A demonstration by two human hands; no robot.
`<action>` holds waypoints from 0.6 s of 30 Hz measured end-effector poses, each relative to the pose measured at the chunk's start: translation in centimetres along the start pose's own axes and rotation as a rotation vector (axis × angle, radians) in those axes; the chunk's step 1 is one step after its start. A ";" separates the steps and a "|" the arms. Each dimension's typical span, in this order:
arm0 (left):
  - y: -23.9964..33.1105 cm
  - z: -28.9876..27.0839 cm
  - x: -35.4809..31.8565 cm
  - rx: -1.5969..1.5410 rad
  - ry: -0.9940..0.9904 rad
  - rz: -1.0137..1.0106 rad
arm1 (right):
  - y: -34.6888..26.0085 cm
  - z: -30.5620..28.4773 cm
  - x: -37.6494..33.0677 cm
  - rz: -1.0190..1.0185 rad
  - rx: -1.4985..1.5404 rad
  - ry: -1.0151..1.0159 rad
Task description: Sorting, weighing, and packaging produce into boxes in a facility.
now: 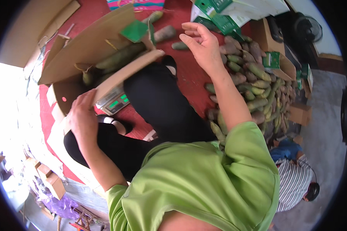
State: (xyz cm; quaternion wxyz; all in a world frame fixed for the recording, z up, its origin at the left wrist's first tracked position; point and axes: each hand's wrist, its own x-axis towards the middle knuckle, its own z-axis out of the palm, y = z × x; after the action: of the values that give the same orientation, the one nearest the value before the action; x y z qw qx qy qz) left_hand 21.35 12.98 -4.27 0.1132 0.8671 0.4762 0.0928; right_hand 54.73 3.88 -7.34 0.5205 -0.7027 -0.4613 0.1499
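Note:
An open cardboard box stands on a digital scale with a lit green display. Long green root vegetables, which look like radishes, lie inside; the box wall hides part of them. My left hand is at the box's near left corner, its fingers curled over the rim. Raised to the right of the box is my right hand, empty, thumb and fingers apart. Below it, a reddish-brown vegetable and a green one lie on the red floor covering.
A large heap of green and brownish root vegetables spreads to my right. Green-and-white cartons stand beyond it, near a black fan. A person in a striped shirt is at the lower right. My legs are close to the scale.

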 end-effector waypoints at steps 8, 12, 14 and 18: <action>-0.2 0.3 0.0 -0.024 -0.028 0.015 | 16.0 -8.6 -10.9 0.524 -0.467 -0.153; -0.1 0.6 0.1 -0.032 -0.030 0.001 | 22.3 -11.9 -19.6 0.610 -0.706 -0.236; 0.1 0.6 0.2 -0.011 -0.010 -0.002 | 22.4 -12.6 -22.5 0.725 -0.740 -0.362; -0.2 -0.1 -0.3 0.013 0.005 -0.010 | 24.6 -12.5 -28.7 0.933 -0.887 -0.674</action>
State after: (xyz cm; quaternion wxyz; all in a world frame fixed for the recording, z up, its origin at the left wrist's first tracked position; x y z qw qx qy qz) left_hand 20.98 12.88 -4.27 0.1067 0.8652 0.4813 0.0915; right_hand 60.25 -27.43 -31.29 -0.1017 -0.8869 -0.2661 0.3635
